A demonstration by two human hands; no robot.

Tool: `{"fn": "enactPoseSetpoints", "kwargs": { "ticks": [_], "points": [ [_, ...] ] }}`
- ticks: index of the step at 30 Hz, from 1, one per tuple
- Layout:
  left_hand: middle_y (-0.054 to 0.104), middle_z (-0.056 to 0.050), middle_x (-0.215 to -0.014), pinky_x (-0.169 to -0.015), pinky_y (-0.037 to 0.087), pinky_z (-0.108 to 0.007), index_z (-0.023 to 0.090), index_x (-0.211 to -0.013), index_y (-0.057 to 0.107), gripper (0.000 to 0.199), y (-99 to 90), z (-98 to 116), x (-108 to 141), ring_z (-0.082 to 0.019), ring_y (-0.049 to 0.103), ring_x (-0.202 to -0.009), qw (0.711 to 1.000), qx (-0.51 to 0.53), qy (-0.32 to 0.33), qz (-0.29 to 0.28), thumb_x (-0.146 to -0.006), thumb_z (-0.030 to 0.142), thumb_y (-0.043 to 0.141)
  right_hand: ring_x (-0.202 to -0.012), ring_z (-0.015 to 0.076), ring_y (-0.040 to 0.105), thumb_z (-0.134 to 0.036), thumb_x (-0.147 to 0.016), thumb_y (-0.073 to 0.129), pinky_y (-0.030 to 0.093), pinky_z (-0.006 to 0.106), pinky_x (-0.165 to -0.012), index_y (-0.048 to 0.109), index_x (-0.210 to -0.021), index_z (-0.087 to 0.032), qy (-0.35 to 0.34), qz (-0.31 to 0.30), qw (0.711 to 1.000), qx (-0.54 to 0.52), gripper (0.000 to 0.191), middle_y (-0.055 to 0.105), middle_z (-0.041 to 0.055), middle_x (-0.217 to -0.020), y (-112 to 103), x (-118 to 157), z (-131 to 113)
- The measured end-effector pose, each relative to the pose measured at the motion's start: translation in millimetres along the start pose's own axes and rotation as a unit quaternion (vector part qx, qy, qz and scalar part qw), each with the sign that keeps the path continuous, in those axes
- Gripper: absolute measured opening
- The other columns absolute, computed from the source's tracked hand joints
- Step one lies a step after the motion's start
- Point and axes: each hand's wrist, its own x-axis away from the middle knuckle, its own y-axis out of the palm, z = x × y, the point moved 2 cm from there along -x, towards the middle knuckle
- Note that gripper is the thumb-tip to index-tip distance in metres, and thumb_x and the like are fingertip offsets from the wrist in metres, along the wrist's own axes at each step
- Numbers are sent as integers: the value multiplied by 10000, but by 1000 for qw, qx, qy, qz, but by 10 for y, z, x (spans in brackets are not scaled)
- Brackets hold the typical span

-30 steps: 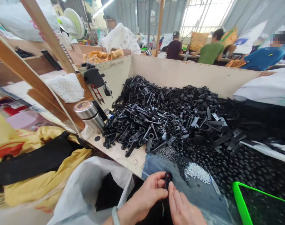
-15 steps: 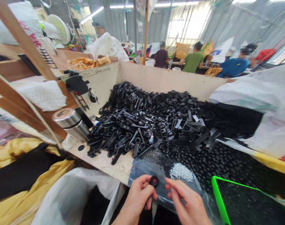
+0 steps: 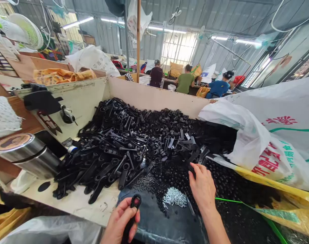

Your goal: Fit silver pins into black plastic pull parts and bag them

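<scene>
My left hand (image 3: 123, 220) is closed around a black handle-like part with a ring end (image 3: 136, 201), low over the dark mat (image 3: 154, 217). My right hand (image 3: 201, 183) reaches over the black parts at the right, fingers bent down; whatever its fingertips touch is hidden among dark pieces. To its left lies a small heap of silvery pins (image 3: 175, 197). Small black round pieces (image 3: 220, 179) spread to the right of it. Long black ringed parts (image 3: 105, 152) form a big pile at the left, and short black ring parts (image 3: 167, 118) lie behind.
A steel flask (image 3: 27, 152) and a phone (image 3: 51, 144) are at the left. Wooden boards (image 3: 154, 96) wall the back. A white sack (image 3: 261, 142) and a green-rimmed tray (image 3: 276, 230) are at the right. Several people sit far behind, one in green (image 3: 185, 81).
The view has turned to the right. My right hand has moved away from my left hand, forward and right to the black parts. My left hand still holds the ringed part.
</scene>
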Motion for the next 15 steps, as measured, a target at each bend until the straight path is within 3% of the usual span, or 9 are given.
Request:
{"fn": "enactPoseSetpoints", "kwargs": {
  "ticks": [4, 8, 11, 15],
  "points": [
    [664, 12, -680, -454, 320, -190, 195, -970, 588, 427, 154, -43, -62, -82, 505, -437, 999, 19, 4, -32, -709, 428, 832, -802, 233, 656, -411, -926, 434, 524, 386, -776, 761, -936, -205, -16, -15, 1000, 10, 386, 737, 93, -932, 45, -73, 42],
    [733, -43, -833, -572, 411, -239, 203, -1079, 585, 451, 228, -16, -109, -154, 643, -625, 998, 38, -2, -49, -708, 343, 798, -849, 210, 682, -513, -964, 442, 538, 353, -805, 755, -1019, -200, -38, 7, 999, -4, 446, 724, 79, -1030, -188, 66, -85],
    [756, -75, -976, -717, 453, -280, 193, -1179, 595, 463, 268, 44, -66, -187, 674, -805, 998, 50, -16, -47, -746, 302, 719, -880, 200, 704, -543, -979, 494, 561, 327, -810, 742, -1096, -229, -57, 46, 996, -42, 417, 716, 66, -1095, -407, 333, -289],
    [745, -87, -1064, -878, 443, -326, 166, -1205, 621, 446, 347, 92, 47, -215, 655, -959, 994, 83, -34, -66, -776, 287, 634, -870, 175, 753, -411, -925, 674, 606, 247, -758, 747, -1105, -327, -166, -64, 969, -174, 212, 752, 9, -1052, -425, 918, -649]
  ]
}}
